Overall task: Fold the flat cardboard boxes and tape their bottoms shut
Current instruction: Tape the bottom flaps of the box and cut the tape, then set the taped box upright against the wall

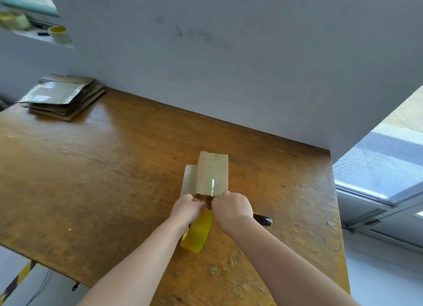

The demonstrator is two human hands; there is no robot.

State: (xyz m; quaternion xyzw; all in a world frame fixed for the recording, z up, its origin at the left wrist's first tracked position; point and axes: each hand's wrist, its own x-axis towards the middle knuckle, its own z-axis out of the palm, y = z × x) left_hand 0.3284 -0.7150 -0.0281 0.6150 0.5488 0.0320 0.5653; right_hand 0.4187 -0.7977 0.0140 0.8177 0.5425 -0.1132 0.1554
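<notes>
A small folded cardboard box [212, 172] stands on the wooden table [91, 168], with a shiny strip of clear tape over its top face. My left hand [186, 208] pinches the box's near edge and also holds a yellow tape roll [197, 233] that hangs below it. My right hand [231, 208] presses against the same near edge from the right. A black-handled tool [263, 219] sticks out from behind my right hand; whether that hand grips it is hidden. A stack of flat cardboard boxes [63, 97] lies at the table's far left corner.
A grey wall [229, 65] runs along the table's back edge. Tape rolls [59, 34] sit on a ledge at the upper left. The table's right edge drops off beside a low window [377, 172]. A black and yellow striped bar [18, 278] shows lower left.
</notes>
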